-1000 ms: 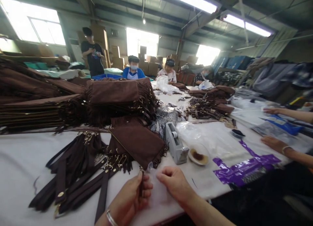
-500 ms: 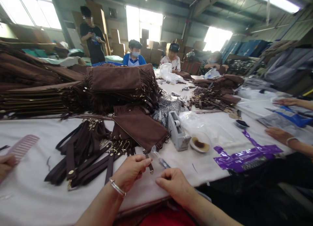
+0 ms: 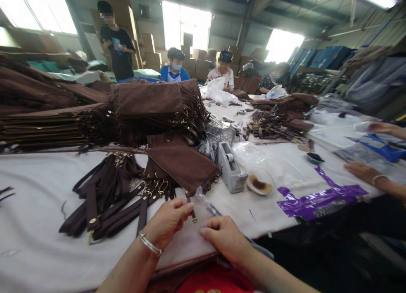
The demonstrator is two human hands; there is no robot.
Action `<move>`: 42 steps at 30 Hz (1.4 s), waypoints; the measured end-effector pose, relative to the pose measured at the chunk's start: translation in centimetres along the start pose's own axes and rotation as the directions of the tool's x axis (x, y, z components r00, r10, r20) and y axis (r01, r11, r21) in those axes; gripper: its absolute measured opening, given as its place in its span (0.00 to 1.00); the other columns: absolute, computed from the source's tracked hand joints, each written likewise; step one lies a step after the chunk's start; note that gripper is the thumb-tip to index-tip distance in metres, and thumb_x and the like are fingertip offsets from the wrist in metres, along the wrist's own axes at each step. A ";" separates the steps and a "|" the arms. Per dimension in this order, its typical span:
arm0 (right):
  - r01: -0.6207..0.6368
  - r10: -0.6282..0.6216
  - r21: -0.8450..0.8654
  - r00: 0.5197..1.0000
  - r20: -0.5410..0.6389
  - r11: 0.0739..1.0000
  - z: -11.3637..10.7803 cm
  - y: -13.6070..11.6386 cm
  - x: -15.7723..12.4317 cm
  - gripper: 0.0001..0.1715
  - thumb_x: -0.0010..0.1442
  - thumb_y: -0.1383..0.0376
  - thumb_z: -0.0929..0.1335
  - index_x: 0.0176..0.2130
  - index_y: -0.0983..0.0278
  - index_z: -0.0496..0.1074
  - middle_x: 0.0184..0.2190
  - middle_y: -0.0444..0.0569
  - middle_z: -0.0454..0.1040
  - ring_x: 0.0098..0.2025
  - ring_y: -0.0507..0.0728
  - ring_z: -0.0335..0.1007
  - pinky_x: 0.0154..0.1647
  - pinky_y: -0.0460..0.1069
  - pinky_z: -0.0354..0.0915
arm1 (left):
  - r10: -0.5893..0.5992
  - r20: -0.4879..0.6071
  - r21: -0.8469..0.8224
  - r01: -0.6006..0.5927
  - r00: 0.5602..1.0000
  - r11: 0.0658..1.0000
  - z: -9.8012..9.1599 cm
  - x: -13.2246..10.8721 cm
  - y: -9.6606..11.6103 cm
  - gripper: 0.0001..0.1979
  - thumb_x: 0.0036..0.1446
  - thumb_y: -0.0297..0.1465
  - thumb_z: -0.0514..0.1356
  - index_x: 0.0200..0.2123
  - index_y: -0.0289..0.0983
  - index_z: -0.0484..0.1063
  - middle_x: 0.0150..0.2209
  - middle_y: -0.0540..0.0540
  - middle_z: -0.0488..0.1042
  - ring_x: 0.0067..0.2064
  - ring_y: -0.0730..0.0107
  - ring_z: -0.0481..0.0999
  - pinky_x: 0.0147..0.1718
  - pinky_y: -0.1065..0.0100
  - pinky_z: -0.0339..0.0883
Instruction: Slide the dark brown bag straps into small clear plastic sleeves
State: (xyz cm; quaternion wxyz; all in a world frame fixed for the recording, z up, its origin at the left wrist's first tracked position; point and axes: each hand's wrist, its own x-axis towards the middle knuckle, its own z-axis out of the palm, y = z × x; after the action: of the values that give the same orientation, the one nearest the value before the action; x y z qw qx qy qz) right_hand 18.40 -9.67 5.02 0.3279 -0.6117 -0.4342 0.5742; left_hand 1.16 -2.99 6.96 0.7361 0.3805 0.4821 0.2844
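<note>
My left hand [image 3: 174,220], with a silver bangle at its wrist, has thumb and forefinger pinched together. Its fingertips overlap a narrow brown pull tab [image 3: 193,216] with a gold end; whether they grip the tab or something finer is unclear. Just to the right, my right hand [image 3: 226,237] is closed in a similar pinch, its contents hidden. A clear syringe-like tube [image 3: 207,204] lies beyond the hands. Past it rests a brown fringed pouch [image 3: 182,164] with a zip along its edge. Brown wrist straps [image 3: 108,200] with gold clasps are heaped to the left.
Stacked brown pouches [image 3: 149,100] rise at the back left. A grey tape dispenser [image 3: 231,170] and a shallow dish [image 3: 259,183] with brown residue stand right of the pouch. Purple packaging [image 3: 317,202] hangs over the table edge. A co-worker's hand [image 3: 361,171] rests at the right.
The other person's hand with a pink comb at the left has gone out of view. At the right, a co-worker's far hand now has something whitish at its fingers. My hands barely moved.
</note>
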 end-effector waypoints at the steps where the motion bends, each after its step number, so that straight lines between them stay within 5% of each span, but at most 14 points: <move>1: 0.001 -0.001 0.004 1.000 0.005 1.000 0.0 0.1 0.0 0.12 0.48 0.61 0.70 0.22 0.68 0.74 0.15 0.39 0.61 0.20 0.48 0.50 0.21 0.45 0.46 | -0.003 -0.001 0.005 0.003 1.000 1.000 0.0 0.0 -0.1 0.21 0.41 0.46 0.67 0.23 0.36 0.63 0.16 0.58 0.59 0.16 0.85 0.49 0.19 0.70 0.34; 20: 0.037 -0.040 0.053 0.998 0.047 0.998 -0.3 0.3 -0.3 0.12 0.51 0.62 0.70 0.23 0.68 0.74 0.16 0.40 0.63 0.22 0.48 0.51 0.22 0.45 0.47 | 0.022 -0.139 0.150 -0.001 0.990 0.989 1.0 0.4 -0.8 0.20 0.42 0.47 0.65 0.23 0.36 0.66 0.14 0.58 0.58 0.17 0.82 0.49 0.18 0.72 0.37; 27: 0.010 -0.009 0.036 1.000 -0.010 0.999 0.0 0.1 -0.1 0.12 0.49 0.62 0.70 0.22 0.69 0.73 0.15 0.40 0.62 0.20 0.46 0.51 0.20 0.44 0.46 | 0.070 -0.168 0.253 -0.026 0.983 0.967 1.3 0.0 -0.7 0.17 0.46 0.44 0.63 0.22 0.36 0.66 0.16 0.57 0.59 0.18 0.80 0.52 0.18 0.72 0.40; 34: -0.122 0.125 0.205 0.992 -0.003 0.971 1.2 -0.7 0.7 0.16 0.47 0.56 0.71 0.23 0.65 0.66 0.09 0.35 0.56 0.13 0.45 0.45 0.15 0.43 0.40 | 0.110 -0.164 0.304 -0.056 0.980 0.951 0.7 0.1 -0.9 0.17 0.43 0.43 0.65 0.20 0.36 0.66 0.16 0.58 0.57 0.20 0.79 0.52 0.19 0.72 0.43; 39: -0.150 0.150 0.255 0.989 0.020 0.955 2.3 -1.0 2.1 0.21 0.46 0.50 0.71 0.24 0.65 0.67 0.08 0.34 0.55 0.11 0.45 0.45 0.13 0.42 0.40 | 0.103 -0.124 0.279 -0.065 0.987 0.958 0.0 0.1 -0.9 0.19 0.44 0.46 0.64 0.21 0.35 0.68 0.18 0.55 0.63 0.22 0.77 0.58 0.21 0.72 0.50; 42: -0.122 0.131 0.308 0.991 -0.009 0.944 2.8 -1.0 2.9 0.23 0.45 0.49 0.72 0.24 0.65 0.66 0.10 0.35 0.58 0.11 0.45 0.48 0.13 0.42 0.42 | 0.009 -0.114 0.127 0.006 0.993 0.992 -0.1 -0.6 -0.7 0.21 0.45 0.49 0.62 0.29 0.36 0.70 0.22 0.51 0.70 0.25 0.72 0.67 0.25 0.70 0.60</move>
State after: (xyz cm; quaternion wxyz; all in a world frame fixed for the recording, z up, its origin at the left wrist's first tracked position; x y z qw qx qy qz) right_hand 15.37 -6.85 4.36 0.3875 -0.5885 -0.2948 0.6455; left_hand 0.84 -3.78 6.64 0.6814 0.4100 0.5404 0.2750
